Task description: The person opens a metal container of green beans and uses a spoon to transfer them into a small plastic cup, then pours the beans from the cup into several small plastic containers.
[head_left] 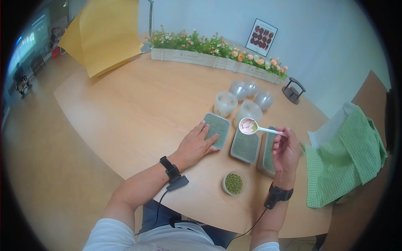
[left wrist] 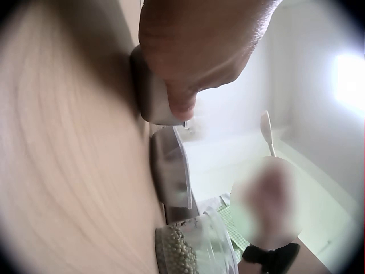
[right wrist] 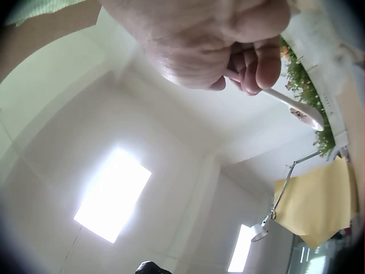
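Note:
My right hand [head_left: 287, 151] pinches the handle of a white spoon [head_left: 268, 130], held up over the rectangular containers. Pinkish-white bits and a green patch show in its bowl. My left hand [head_left: 193, 144] rests across the near left part of a rectangular plastic container [head_left: 218, 125], filled with grey-green grainy material. In the left wrist view, one fingertip of that hand touches the container's rim. A second such container [head_left: 245, 146] stands to the right, and a third [head_left: 268, 157] lies partly behind the right hand. Nearer me is a clear tub of green beans [head_left: 233, 184].
Behind the containers stand several clear round tubs [head_left: 226, 102]. Flower planters [head_left: 188, 56] line the table's back edge, near a dark stand [head_left: 292, 94]. A green checked cloth [head_left: 343, 159] lies on the right, and a yellow panel [head_left: 106, 37] rises at the back left.

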The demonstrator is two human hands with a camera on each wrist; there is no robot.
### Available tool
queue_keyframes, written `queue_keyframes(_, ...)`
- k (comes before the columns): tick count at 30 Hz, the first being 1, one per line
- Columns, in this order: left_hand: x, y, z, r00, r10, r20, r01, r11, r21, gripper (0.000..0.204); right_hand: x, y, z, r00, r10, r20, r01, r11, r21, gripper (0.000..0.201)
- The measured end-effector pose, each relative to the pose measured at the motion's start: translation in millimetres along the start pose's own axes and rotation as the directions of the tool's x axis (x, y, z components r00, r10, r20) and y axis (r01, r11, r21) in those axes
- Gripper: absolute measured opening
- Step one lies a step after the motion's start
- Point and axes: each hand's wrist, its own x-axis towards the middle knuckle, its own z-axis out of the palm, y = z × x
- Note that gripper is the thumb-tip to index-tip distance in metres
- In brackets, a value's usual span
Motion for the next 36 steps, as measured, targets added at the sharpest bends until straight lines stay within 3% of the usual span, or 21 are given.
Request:
queue_keyframes(2, 2.5, 1.3, -4.7, 1.0, -0.011, 0.0, 0.011, 1.0, -0.016, 0.05, 3.5, 4.1, 0.5, 0.998, -0.061, 0.026, 0.064, 0.985, -0.16, 0.029)
queue_keyframes(4, 4.9, 2.9, -11.5, 0.998, -0.063, 0.017, 0.064, 0.987, -0.144, 0.049, 7.1, 8.6, -0.2, 0.998, -0.048, 0.037, 0.053, 0.984, -0.17, 0.029)
queue_keyframes(8, 3.3, 3.4, -13.1, 0.994, -0.108, -0.018, 0.101, 0.967, -0.234, 0.047, 11.7, 21.4, -1.9, 0.998, -0.008, 0.069, 0.024, 0.972, -0.235, 0.03)
queue_keyframes(10, 1.6, -1.4, -9.9, 0.978, -0.193, -0.079, 0.143, 0.896, -0.421, 0.046, 12.6, 30.2, -0.5, 0.995, 0.007, 0.096, 0.019, 0.965, -0.263, 0.03)
queue_keyframes(13, 1.4, -2.3, -7.7, 0.95, -0.25, -0.186, 0.111, 0.828, -0.549, 0.048, 13.8, 46.2, 1.8, 0.991, 0.039, 0.131, 0.005, 0.947, -0.321, 0.031)
queue_keyframes(16, 1.3, -2.8, -7.9, 0.929, -0.325, -0.178, 0.126, 0.727, -0.675, 0.05, 11.7, 57.4, 8.7, 0.988, 0.059, 0.146, 0.001, 0.925, -0.38, 0.032)
queue_keyframes(24, 1.9, -1.9, -8.6, 0.924, -0.338, -0.18, 0.132, 0.722, -0.679, 0.051, 12.7, 94.1, 9.2, 0.968, 0.013, 0.252, 0.1, 0.898, -0.428, 0.032)
queue_keyframes(26, 1.6, -1.9, -7.9, 0.923, -0.34, -0.178, 0.133, 0.719, -0.682, 0.051, 10.7, 96.7, 8.9, 0.949, 0.078, 0.305, 0.097, 0.849, -0.52, 0.033)
queue_keyframes(29, 1.3, -3.5, -5.3, 0.925, -0.33, -0.187, 0.128, 0.736, -0.665, 0.051, 8.6, 95.3, 10.2, 0.949, 0.146, 0.28, 0.029, 0.844, -0.536, 0.031)
queue_keyframes(32, 1.2, -3.4, -5.7, 0.924, -0.342, -0.174, 0.139, 0.721, -0.679, 0.052, 10.6, 93.2, 10.4, 0.957, 0.105, 0.27, 0.032, 0.889, -0.456, 0.03)
queue_keyframes(36, 1.1, -2.4, -7.4, 0.924, -0.345, -0.162, 0.145, 0.71, -0.689, 0.053, 10.4, 92.1, 10.2, 0.957, 0.112, 0.267, 0.04, 0.862, -0.506, 0.03)
